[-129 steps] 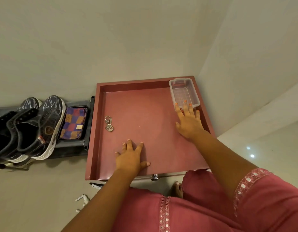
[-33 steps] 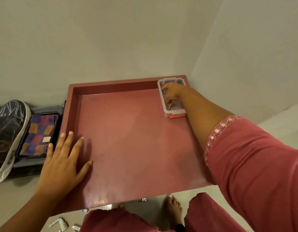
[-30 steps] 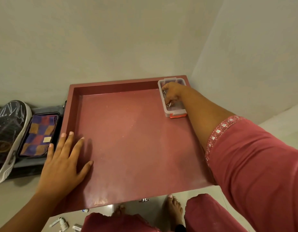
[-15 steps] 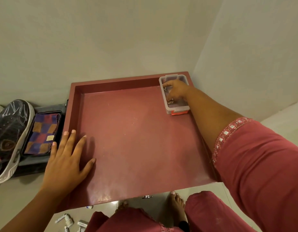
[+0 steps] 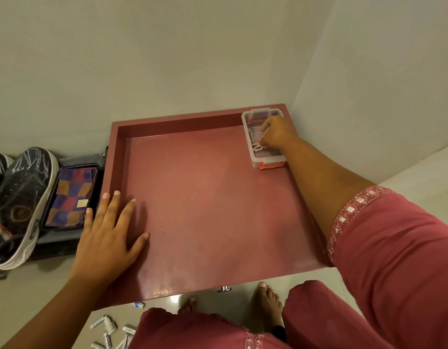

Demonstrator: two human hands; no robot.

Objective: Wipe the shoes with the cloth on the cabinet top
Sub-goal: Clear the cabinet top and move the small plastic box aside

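Far left: black shoes (image 5: 19,205) with white soles on a low dark shelf (image 5: 66,244), toes pointing to the far wall. Just right of them, a folded checked cloth (image 5: 70,199) in purple, red and tan lies flat in a dark tray (image 5: 97,182) on the same shelf, touching neither hand. Left hand (image 5: 108,235) flat, palm down, across the near-left rim of the red counter (image 5: 208,210), fingers (image 5: 112,205) spread apart, holding nothing; little finger side hangs over the edge toward the cloth tray. Counter top is a shallow raised-rim surface, dusty. Far-right corner: clear plastic box (image 5: 263,157), orange latch on its near end, keys (image 5: 252,133) inside. Right hand (image 5: 277,133) is down in the box, fingers curled together around something small; can't tell what, or whether it's actually gripped. Pink sleeve (image 5: 394,248) with patterned cuff runs in from the near right. Floor, near side: bare feet (image 5: 267,298) under the counter edge, small white tubes (image 5: 109,328) scattered near left.
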